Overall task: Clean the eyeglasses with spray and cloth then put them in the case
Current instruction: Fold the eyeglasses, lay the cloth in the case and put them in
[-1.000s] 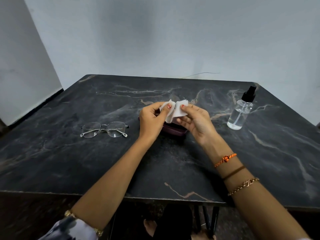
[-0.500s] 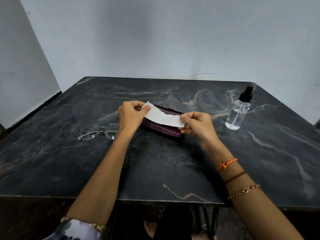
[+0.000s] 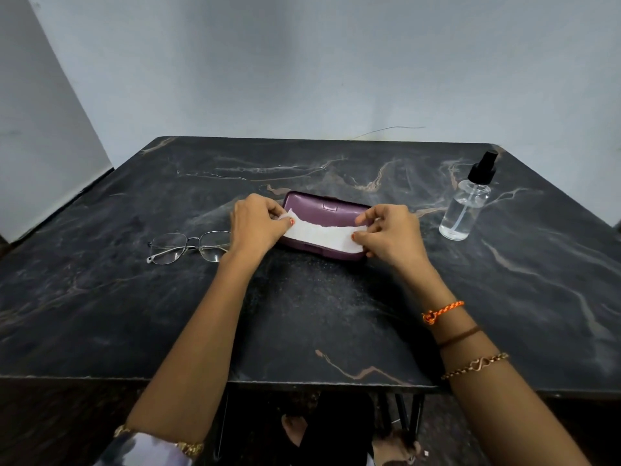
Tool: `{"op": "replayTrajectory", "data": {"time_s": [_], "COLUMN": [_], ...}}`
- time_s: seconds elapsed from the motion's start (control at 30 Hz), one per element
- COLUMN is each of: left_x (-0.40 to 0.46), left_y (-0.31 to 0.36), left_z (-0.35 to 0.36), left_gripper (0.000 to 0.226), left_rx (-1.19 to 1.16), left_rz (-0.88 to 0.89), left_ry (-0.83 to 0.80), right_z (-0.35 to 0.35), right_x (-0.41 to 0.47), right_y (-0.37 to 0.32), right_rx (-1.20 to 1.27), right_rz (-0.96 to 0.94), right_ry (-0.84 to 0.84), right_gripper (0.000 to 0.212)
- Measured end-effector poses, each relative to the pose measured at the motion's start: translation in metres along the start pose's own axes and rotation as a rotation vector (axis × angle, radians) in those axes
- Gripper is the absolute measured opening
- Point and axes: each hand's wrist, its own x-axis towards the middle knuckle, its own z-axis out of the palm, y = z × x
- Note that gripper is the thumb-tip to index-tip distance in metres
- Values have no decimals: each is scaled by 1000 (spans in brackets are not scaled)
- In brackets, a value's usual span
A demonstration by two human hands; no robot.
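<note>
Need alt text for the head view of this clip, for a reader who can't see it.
Two hands, left hand and right hand, hold a white cloth stretched by its ends over a closed purple case on a dark marbled table. Eyeglasses lie folded open to the left of the case, and a clear spray bottle stands upright to the right.

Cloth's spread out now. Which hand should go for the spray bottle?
Right. The right hand is nearer the spray bottle, with bare table between. The left hand would have to cross the case.
</note>
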Motion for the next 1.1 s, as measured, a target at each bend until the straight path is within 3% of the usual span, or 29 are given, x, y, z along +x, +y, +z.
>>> {"op": "replayTrajectory", "data": {"time_s": [0.47,0.8,1.1], "left_x": [-10,-11,-10], "left_y": [9,7,6], "left_z": [2,3,8], "left_gripper": [16,24,8], "left_rx": [32,38,177], "left_rz": [-28,9,83], "left_ry": [-165,-115,-168], "right_z": [-10,-6,-8], "right_x": [4,2,-1], "right_y": [8,9,9], "right_rx": [-190,-339,-457], "right_rz": [-33,-84,-124], "right_ry": [74,49,-48], "right_gripper": [26,24,29]}}
